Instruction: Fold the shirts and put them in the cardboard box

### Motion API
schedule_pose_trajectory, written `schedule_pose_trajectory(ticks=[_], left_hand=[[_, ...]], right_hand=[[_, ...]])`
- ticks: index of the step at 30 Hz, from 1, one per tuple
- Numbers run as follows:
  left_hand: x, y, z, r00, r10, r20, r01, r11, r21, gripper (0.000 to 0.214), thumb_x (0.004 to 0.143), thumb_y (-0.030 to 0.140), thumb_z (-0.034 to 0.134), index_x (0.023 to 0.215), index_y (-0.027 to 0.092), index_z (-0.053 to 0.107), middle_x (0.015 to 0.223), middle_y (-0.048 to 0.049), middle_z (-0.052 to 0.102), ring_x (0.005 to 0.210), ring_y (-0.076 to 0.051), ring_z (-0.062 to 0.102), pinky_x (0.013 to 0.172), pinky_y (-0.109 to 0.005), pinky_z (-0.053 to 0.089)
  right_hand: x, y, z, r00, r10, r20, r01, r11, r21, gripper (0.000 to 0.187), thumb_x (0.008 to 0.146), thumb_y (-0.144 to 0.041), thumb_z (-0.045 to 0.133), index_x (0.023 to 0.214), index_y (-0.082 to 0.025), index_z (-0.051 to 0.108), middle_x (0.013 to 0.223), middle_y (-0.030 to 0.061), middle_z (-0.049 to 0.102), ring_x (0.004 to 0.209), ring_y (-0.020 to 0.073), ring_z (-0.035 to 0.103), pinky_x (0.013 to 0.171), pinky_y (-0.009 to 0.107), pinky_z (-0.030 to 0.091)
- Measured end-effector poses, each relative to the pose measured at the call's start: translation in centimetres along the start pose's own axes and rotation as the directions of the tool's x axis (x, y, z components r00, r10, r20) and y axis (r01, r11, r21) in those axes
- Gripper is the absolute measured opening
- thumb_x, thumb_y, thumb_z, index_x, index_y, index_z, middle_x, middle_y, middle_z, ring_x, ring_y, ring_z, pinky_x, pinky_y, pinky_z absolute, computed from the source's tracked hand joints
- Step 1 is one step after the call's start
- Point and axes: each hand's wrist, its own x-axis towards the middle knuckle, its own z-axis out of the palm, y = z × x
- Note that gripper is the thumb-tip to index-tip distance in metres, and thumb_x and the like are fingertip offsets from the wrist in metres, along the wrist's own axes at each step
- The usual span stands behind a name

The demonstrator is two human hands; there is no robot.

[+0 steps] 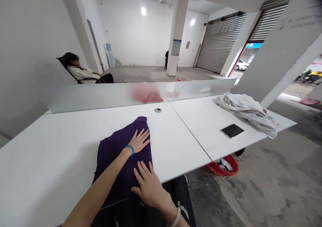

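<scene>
A dark purple collared shirt [113, 149] lies folded on the white table [67, 133], its collar pointing to the far side and its lower end at the front edge. Flat on the upper right part of the shirt rests my left hand [139, 140], fingers spread, a blue band around the wrist. Nearer to me, my right hand [149, 185] presses on the shirt's lower right part with its fingers stretched out; a pale bead bracelet circles that wrist. Neither hand grips the cloth.
A frosted divider [108, 96] runs along the table's back. To the right lie a tablet [232, 131] and a crumpled pale garment [249, 111]. Below the front edge stands a red-lined bin [223, 166]. A person [80, 71] reclines in a chair beyond the divider.
</scene>
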Motion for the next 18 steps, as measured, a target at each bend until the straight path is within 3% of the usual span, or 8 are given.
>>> schedule_pose_trajectory(ticks=[7,11,13,15,16,18], left_hand=[[2.9,-2.4,0.2,0.995,-0.098,0.004,0.097,0.995,0.027,0.068,0.091,0.057,0.02,0.148,0.021,0.021,0.154,-0.007,0.017,0.142,-0.023,0.014,0.115,-0.047,0.01],[2.8,-2.0,0.1,0.995,-0.093,-0.039,0.093,0.996,-0.004,0.063,0.092,0.053,0.023,0.145,0.02,0.03,0.151,-0.0064,0.027,0.14,-0.021,0.022,0.114,-0.043,0.015],[2.3,-1.5,-0.2,0.987,-0.13,-0.097,0.13,0.991,-0.013,0.058,0.093,0.047,0.023,0.142,0.018,0.035,0.147,-0.0067,0.036,0.138,-0.019,0.028,0.115,-0.04,0.017],[1.4,-1.1,-0.8,0.963,-0.207,-0.174,0.208,0.978,-0.012,0.056,0.094,0.041,0.019,0.142,0.015,0.034,0.144,-0.0089,0.042,0.137,-0.018,0.031,0.115,-0.04,0.013],[0.7,-1.2,-1.3,0.942,-0.25,-0.223,0.254,0.967,-0.012,0.056,0.094,0.04,0.018,0.142,0.014,0.034,0.143,-0.0104,0.044,0.137,-0.019,0.031,0.116,-0.042,0.011],[-1.0,-1.9,-2.4,0.882,-0.348,-0.318,0.364,0.931,-0.008,0.058,0.094,0.042,0.02,0.141,0.012,0.034,0.142,-0.0134,0.044,0.135,-0.023,0.033,0.115,-0.046,0.009]], right_hand=[[-1.8,-0.1,-1.0,0.993,-0.038,0.115,0.024,0.992,0.123,0.075,0.091,-0.054,0.041,0.144,-0.002,0.029,0.15,0.0184,0.022,0.142,0.0268,0.015,0.117,0.044,0.017],[-0.4,0.1,-3.2,0.976,-0.043,0.213,0.005,0.984,0.176,0.072,0.088,-0.055,0.047,0.14,-0.006,0.039,0.144,0.0191,0.037,0.135,0.028,0.033,0.113,0.042,0.029],[0.5,0.4,-4.3,0.988,-0.004,0.155,-0.02,0.988,0.152,0.066,0.09,-0.049,0.047,0.143,-0.011,0.036,0.143,0.0166,0.04,0.134,0.0275,0.037,0.11,0.042,0.033],[0.9,0.6,-4.6,0.998,0.062,0.009,-0.063,0.993,0.101,0.064,0.092,-0.045,0.046,0.146,-0.014,0.029,0.147,0.0147,0.033,0.137,0.0293,0.029,0.111,0.047,0.031],[0.8,0.8,-4.5,0.993,0.098,-0.07,-0.092,0.992,0.084,0.063,0.092,-0.043,0.046,0.146,-0.015,0.028,0.149,0.0144,0.031,0.138,0.0302,0.027,0.11,0.048,0.031],[0.3,1.0,-3.7,0.962,0.187,-0.198,-0.169,0.98,0.101,0.056,0.094,-0.039,0.041,0.144,-0.015,0.032,0.144,0.0164,0.039,0.133,0.0295,0.037,0.104,0.047,0.039]])
